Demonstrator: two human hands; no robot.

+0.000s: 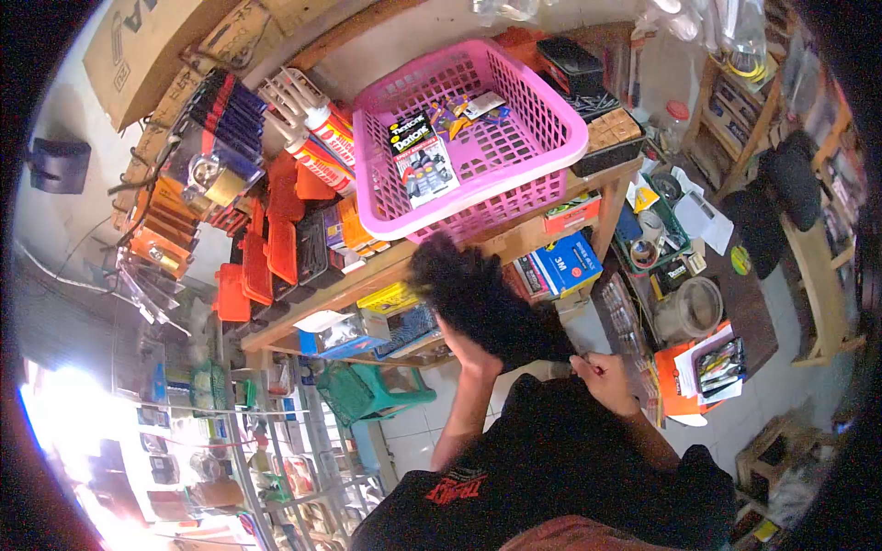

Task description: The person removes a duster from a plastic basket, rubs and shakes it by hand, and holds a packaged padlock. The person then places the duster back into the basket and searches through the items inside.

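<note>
A black feather duster (pixel 501 308) slants across the space before my body, its bushy end just below the pink basket (pixel 404 223). My right hand (pixel 604 380) is closed around the narrow handle end of the duster, close to my shirt. Against the underside of the feathers rests my left hand (pixel 470 354). Its fingers are hidden behind the feathers, so I cannot tell how they are bent. In the basket lie a black-and-white Dextone pack (pixel 427 165) and several small purple and yellow packets (pixel 450 118).
The basket stands on a wooden shelf (pixel 514 241), beside white-and-red sealant tubes (pixel 322 142) and orange bins (pixel 266 253). Lower down are a blue 3M box (pixel 565 264) and a green plastic stool (pixel 367 393). To the right, a dark table (pixel 749 344) holds a clear round tub (pixel 689 308).
</note>
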